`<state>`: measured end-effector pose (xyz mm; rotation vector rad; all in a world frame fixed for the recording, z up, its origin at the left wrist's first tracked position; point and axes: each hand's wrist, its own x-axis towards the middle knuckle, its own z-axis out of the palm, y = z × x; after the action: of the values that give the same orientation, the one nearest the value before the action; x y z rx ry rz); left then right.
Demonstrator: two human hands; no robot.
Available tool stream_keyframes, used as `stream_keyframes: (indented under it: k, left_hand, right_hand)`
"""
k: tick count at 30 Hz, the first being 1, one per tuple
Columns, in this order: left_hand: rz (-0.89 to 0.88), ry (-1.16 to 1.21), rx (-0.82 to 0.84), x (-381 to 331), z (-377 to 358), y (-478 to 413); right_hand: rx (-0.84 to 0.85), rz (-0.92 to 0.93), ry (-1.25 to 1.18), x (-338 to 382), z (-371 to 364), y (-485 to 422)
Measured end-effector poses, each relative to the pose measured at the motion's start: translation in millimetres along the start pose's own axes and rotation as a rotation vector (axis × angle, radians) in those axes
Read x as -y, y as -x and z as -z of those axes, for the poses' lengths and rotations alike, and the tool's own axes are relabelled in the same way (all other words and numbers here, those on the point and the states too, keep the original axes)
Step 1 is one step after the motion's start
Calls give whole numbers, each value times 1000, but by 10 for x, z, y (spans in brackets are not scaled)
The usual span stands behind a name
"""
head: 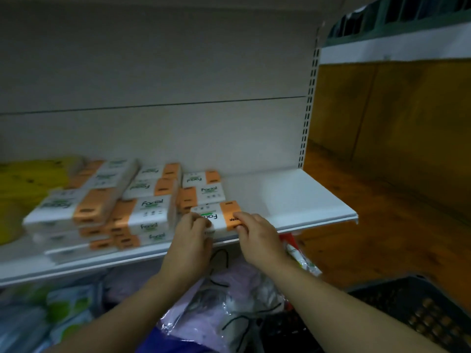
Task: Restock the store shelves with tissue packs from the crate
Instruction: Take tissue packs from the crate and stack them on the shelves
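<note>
Black plastic crate (413, 309), nearest us at lower right, shows only lattice floor in its visible part. Beyond it, our left hand (190, 240) and right hand (257, 238) each curl over one end of a tissue pack (216, 215) at the white shelf (293, 200) front, long axis along the lip. Stacked packs (142, 200) lie behind and leftward, and we judge the right-hand space free.
</note>
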<state>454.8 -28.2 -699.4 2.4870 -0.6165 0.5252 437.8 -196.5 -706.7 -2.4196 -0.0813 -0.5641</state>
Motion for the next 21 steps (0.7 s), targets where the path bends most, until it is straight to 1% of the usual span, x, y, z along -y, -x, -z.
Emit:
stream_keyframes:
  k: [3, 4, 7, 9, 10, 12, 14, 17, 18, 21]
  left_hand:
    - [-102, -183, 70, 59, 45, 41]
    - [-108, -253, 100, 64, 62, 52]
    - [-35, -324, 192, 31, 112, 41]
    - [-32, -335, 197, -53, 83, 85]
    - [-56, -333, 185, -119, 44, 109]
    - [-125, -325, 176, -326, -101, 182]
    - [-140, -331, 199, -456, -233, 219]
    - [-131, -372, 196, -462, -393, 165]
    - [-123, -376, 184, -418, -388, 147]
    - [-100, -401, 128, -281, -341, 125]
  right_hand:
    - [-17, 29, 36, 85, -83, -36]
    - [-12, 28, 45, 112, -109, -48]
    - [29, 23, 20, 143, -131, -43]
    - [51, 12, -52, 95, -61, 39]
    - [28, 19, -68, 37, -4, 91]
    - [-39, 6, -25, -209, 149, 275]
    - [-58, -25, 58, -505, 301, 488]
    - [43, -175, 86, -871, 475, 810]
    - [51, -216, 75, -939, 501, 865]
    - [28, -223, 40, -1003, 533, 912]
